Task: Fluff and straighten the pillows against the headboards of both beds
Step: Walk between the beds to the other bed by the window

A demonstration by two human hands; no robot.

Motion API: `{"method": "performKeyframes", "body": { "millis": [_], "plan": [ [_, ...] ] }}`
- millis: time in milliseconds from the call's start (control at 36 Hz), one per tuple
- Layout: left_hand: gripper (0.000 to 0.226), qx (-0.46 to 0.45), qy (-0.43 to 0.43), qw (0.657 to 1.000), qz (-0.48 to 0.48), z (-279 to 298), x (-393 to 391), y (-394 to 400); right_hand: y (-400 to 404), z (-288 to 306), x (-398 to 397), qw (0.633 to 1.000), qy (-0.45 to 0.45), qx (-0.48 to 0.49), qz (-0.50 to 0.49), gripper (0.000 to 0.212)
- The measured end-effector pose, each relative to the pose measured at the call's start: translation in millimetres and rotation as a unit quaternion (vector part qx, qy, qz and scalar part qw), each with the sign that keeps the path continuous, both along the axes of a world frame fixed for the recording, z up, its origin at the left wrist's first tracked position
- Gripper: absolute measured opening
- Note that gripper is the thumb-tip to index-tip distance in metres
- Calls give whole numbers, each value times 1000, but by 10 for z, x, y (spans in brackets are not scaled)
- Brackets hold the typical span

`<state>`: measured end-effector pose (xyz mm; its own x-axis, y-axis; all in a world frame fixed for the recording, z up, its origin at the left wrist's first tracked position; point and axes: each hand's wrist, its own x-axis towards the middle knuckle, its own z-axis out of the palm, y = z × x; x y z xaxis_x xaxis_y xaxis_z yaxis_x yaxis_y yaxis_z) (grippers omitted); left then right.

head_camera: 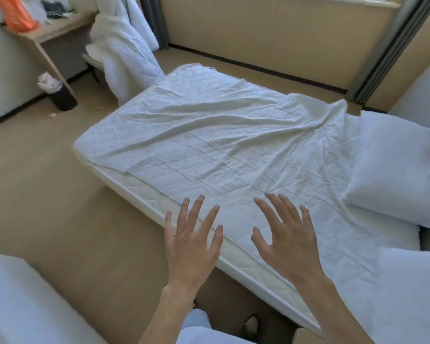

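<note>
With left hand (191, 247) and right hand (287, 240) spread, empty, above the mattress edge (144, 194), the approach step requires reaching rightward beyond the fingertips to the pillow (395, 170).

Rumpled white sheet (221, 135) lies loose over the mattress (144, 194), not tucked; quilted mattress edge exposed along the near side. Tan carpet floor (47, 194) all round. Top left: wooden desk (57, 31) against the wall, orange bag (16, 13) plus blurred clutter on top. Black waste bin (62, 96) stands beside the desk leg, white liner stuffed with paper. White duvet (124, 55) heaped over a chair near the desk. Small scrap (52, 115) on the carpet near the bin. Beige wall with dark skirting behind; grey curtain (392, 43) at top right.
</note>
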<state>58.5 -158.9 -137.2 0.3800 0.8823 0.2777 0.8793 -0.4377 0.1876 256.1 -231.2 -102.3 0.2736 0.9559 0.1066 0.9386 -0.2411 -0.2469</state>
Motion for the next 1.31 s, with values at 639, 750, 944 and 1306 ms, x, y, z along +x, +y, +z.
{"method": "performKeyframes", "body": {
  "millis": [639, 750, 944, 1306],
  "plan": [
    [43, -17, -68, 972, 226, -225, -2773, 1255, 2199, 8, -2760, 972, 17, -53, 228, 66],
    [45, -16, -58, 966, 251, -235, -3063, 1586, 2668, -24, -3068, 964, 18, -55, 258, 65],
    [47, -32, -42, 951, 306, -222, -3512, 2350, 3649, -63, -3608, 949, 3, -53, 310, 64],
    [48, -50, -28, 927, 371, 20, -4361, 4209, 5771, -62, -4541, 923, 36, -48, 380, 62]
  ]
}}
